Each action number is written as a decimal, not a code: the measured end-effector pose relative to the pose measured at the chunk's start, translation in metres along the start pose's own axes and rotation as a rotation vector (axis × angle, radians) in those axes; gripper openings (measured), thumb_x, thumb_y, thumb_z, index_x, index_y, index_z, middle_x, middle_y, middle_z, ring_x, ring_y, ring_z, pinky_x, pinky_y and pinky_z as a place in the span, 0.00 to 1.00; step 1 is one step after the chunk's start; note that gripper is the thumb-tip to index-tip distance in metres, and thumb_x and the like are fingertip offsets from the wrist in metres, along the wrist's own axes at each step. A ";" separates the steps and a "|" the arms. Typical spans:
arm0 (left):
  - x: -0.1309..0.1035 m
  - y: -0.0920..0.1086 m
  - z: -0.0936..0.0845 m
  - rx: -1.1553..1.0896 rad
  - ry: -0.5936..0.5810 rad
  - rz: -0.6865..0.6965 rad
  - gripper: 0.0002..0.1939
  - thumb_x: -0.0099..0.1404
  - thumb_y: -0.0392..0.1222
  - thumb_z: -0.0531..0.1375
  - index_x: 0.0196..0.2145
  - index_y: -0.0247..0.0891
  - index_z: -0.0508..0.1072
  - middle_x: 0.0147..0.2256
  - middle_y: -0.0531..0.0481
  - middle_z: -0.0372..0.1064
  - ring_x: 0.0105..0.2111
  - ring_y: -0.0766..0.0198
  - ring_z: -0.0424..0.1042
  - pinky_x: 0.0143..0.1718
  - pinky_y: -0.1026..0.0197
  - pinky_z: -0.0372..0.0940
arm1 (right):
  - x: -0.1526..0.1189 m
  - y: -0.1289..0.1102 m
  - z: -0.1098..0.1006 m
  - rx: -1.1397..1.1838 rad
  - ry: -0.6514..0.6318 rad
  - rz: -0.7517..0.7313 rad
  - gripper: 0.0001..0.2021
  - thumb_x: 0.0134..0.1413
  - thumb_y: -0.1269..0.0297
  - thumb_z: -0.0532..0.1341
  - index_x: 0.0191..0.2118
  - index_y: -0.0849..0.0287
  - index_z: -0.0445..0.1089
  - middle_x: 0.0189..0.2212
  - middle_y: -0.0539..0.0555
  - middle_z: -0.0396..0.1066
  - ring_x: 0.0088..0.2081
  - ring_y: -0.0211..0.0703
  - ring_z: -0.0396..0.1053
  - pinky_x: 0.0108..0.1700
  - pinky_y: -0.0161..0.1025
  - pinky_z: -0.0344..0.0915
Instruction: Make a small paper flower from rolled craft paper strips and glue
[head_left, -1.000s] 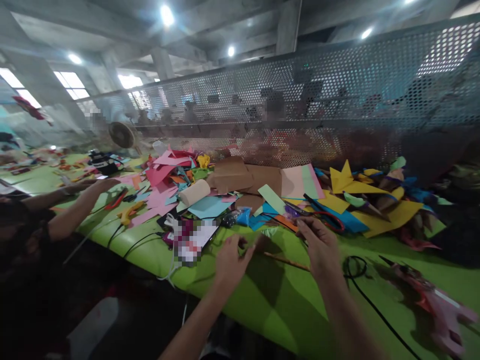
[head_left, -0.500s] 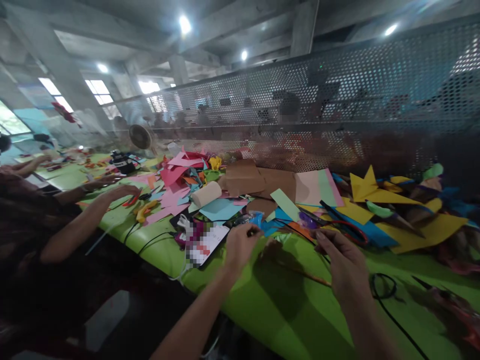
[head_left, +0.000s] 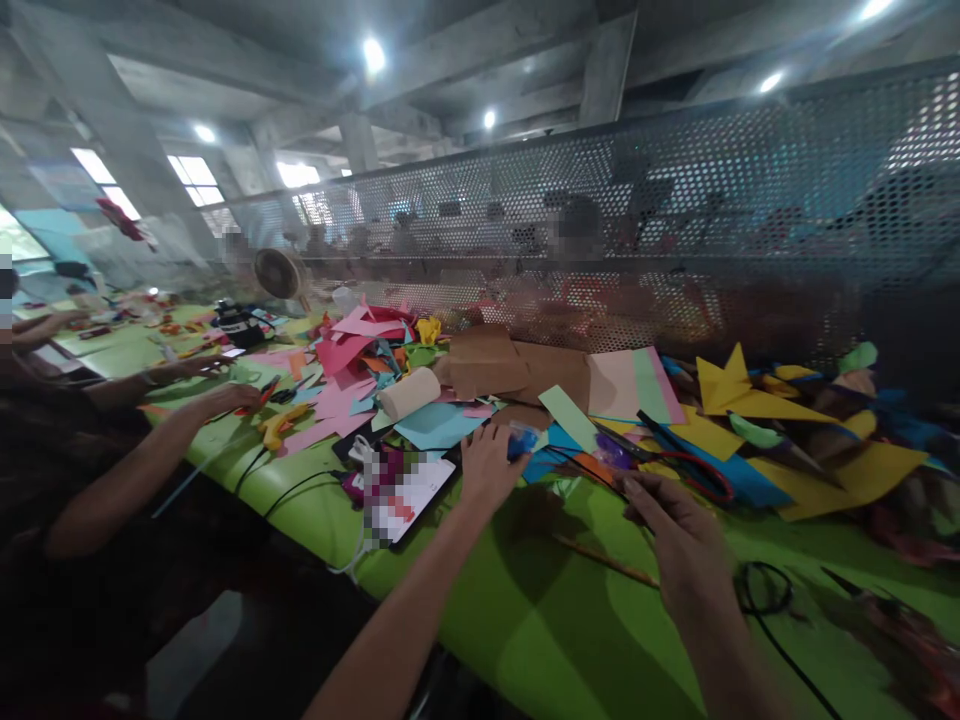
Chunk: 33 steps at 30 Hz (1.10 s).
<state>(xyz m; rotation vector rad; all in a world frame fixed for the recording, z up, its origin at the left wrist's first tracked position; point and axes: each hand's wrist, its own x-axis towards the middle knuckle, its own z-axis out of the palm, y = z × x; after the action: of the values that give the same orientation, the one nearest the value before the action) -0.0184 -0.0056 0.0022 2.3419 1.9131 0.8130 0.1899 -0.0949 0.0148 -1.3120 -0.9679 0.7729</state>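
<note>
My left hand (head_left: 489, 468) lies palm down with its fingers stretched forward, beside a small clear and blue plastic item (head_left: 523, 440). Whether the fingertips touch that item is hard to see. My right hand (head_left: 679, 530) pinches a thin dark wire (head_left: 589, 466) between thumb and fingers; it slants up and left over the paper. Below the hands, a thin brown stick (head_left: 607, 562) rests on the green table (head_left: 517, 640). Scissors with red and black handles (head_left: 701, 470) lie just beyond my right hand.
A phone (head_left: 420, 495) with a white cable lies left of my left hand. Coloured paper (head_left: 439, 425), a paper roll (head_left: 410, 393) and yellow folded shapes (head_left: 735, 385) cover the back. A black cable (head_left: 772, 590) coils at right. At left, a co-worker's hand (head_left: 225, 400) works.
My left hand has opened from a pinch, moving slightly up and forward to the blue plastic item. My right hand stays nearly in place, still pinching.
</note>
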 end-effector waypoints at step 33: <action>-0.072 0.050 -0.031 -1.283 -0.233 -0.061 0.15 0.64 0.47 0.63 0.45 0.40 0.68 0.37 0.50 0.68 0.35 0.62 0.67 0.36 0.62 0.65 | -0.022 -0.018 0.018 -0.131 -0.220 -0.363 0.04 0.50 0.64 0.65 0.27 0.55 0.75 0.26 0.52 0.72 0.30 0.44 0.69 0.32 0.37 0.65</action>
<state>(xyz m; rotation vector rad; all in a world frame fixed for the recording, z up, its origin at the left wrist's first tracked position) 0.0065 -0.0936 0.0180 1.4403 0.8398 1.1720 0.1630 -0.1095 0.0297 -1.1311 -1.4073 0.5872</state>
